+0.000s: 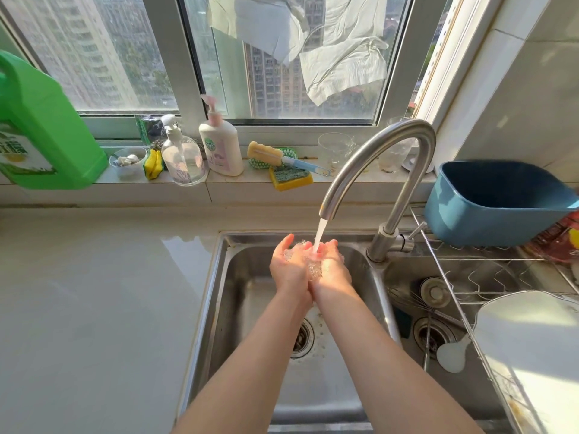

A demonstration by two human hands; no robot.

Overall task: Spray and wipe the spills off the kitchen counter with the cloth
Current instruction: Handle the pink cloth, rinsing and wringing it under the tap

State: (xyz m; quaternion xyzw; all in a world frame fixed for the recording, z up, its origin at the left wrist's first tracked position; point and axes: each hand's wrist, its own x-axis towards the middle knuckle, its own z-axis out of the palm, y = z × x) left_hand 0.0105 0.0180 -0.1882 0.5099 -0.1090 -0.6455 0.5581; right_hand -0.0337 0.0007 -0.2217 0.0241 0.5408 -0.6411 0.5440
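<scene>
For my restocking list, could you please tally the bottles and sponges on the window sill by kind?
Pump bottles: 2, clear one and white one
Green jug: 1
Sponges: 2, yellow-green and yellow one
Total: 5

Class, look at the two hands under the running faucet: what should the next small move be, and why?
Probably keep rubbing the palms together under the stream until the suds are gone. The left hand and right hand are cupped together over the sink, foam shows between them, and water from the faucet lands on the fingers. Neither hand holds anything.
</scene>
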